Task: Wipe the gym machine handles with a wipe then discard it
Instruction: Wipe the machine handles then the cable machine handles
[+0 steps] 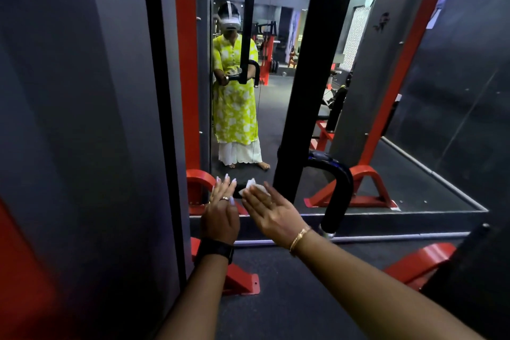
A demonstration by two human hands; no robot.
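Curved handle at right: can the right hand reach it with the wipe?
Likely yes. The right hand touches the wipe just left of the black upright; the curved handle beyond it looks unobstructed.

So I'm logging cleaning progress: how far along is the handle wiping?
Done: nothing shows which parts are already wiped. In hand: the right hand presses the white wipe against the left end of the black handle, fingers straight; the left hand is open beside it. Left: likely the handle's curved right end, then discarding the wipe; no bin is in view.
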